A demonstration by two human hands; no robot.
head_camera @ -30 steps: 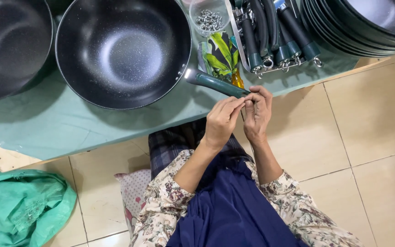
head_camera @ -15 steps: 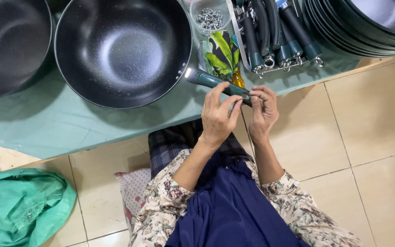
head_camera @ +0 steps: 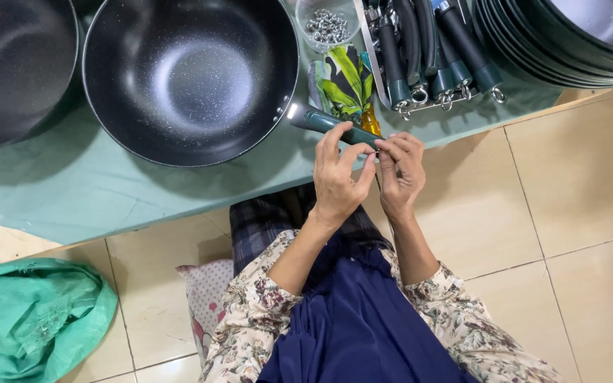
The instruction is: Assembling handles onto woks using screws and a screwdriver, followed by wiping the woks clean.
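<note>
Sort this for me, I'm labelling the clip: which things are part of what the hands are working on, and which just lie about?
In hand:
left hand and right hand, both on the end of the dark green pan handle
black wok that the handle joins

Lying about:
cup of small metal parts
spare handles
stacked pans
leaf-print packet
green cloth bundle

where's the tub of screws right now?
Head view, top centre: the clear tub of screws sits on the green table, between the big black pan and the tray of spare handles.
</note>
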